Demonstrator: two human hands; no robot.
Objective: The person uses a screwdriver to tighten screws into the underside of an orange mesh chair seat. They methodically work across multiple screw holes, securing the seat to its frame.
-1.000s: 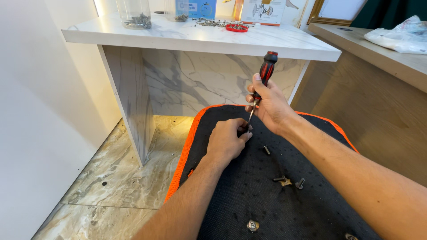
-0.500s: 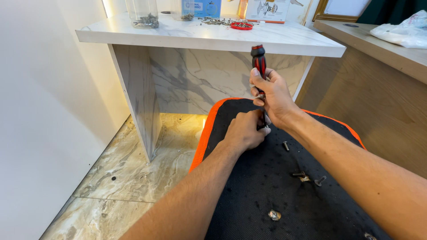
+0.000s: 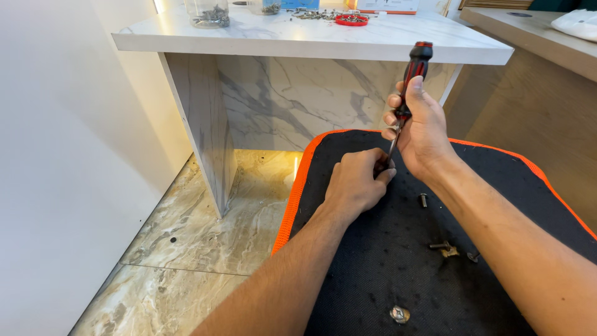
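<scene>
My right hand [image 3: 418, 129] grips a screwdriver [image 3: 411, 73] with a red and black handle, held nearly upright with its tip down at the black fabric panel [image 3: 373, 261] with orange trim. My left hand [image 3: 353, 183] is closed around the lower end of the shaft where the tip meets the panel; whatever the tip touches is hidden under the fingers. A loose bolt [image 3: 423, 200] lies just right of the left hand, a small bracket with bolts [image 3: 446, 249] further down, and a round fitting [image 3: 399, 314] sits in the panel near the bottom.
A white marble-look table [image 3: 311, 43] stands ahead, carrying a glass jar of screws [image 3: 207, 12], a red dish of small parts [image 3: 351, 19] and scattered hardware. A white wall is on the left, a wooden counter [image 3: 528, 31] on the right, marble floor tiles [image 3: 205, 236] below.
The screwdriver handle has swung from leaning right to nearly upright. Both hands have stayed on the same spot of the panel while the view shifted left and closer.
</scene>
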